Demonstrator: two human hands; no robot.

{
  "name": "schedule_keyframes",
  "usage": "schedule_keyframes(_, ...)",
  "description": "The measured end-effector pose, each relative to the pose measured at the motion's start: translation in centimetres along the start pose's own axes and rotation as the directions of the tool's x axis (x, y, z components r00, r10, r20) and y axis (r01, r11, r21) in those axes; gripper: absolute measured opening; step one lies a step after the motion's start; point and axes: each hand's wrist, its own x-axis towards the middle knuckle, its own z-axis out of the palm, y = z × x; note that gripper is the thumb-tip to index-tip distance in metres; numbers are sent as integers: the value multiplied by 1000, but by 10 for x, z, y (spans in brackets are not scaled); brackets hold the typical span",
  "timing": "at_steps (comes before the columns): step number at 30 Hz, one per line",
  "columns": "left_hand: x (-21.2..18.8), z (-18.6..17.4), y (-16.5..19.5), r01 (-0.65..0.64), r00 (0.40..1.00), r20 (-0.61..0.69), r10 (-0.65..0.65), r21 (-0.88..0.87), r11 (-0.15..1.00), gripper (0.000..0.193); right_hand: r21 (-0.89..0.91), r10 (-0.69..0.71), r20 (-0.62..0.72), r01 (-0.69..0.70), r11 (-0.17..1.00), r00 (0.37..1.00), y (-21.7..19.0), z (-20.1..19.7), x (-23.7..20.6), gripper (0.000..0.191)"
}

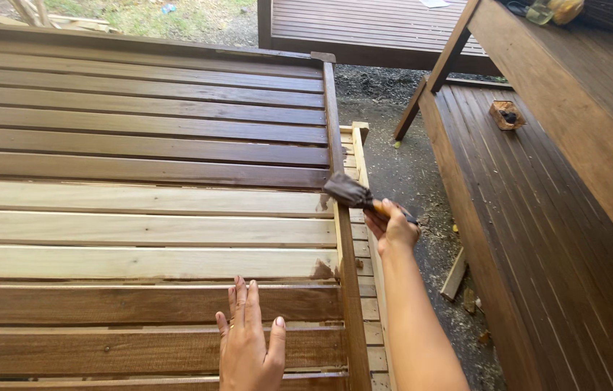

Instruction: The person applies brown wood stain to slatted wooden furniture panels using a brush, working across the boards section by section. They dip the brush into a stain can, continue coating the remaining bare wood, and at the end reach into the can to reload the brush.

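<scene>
My right hand grips the wooden handle of a paintbrush whose dark, stain-laden bristles touch the right end of a pale bare slat at the frame's side rail. My left hand lies flat, fingers together, on a dark stained slat nearer to me. The slatted wooden panel has dark stained slats at the far side and near side, with three pale unstained slats between them.
A dark stained bench or table stands to the right, with a small container on its lower board. Gravel ground with wood scraps runs between. Another stained slatted panel lies beyond.
</scene>
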Motion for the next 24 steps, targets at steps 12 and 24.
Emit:
schedule_keyframes(12, 1, -39, 3, 85, 996, 28, -81, -206, 975, 74, -444, -589, 603, 840, 312, 538, -23, -80, -195, 14)
schedule_keyframes(24, -12, -97, -27, 40, 987, -140, -79, -263, 964, 73, 136, 426, 858, 673, -727, 287, -8, 86, -87, 8)
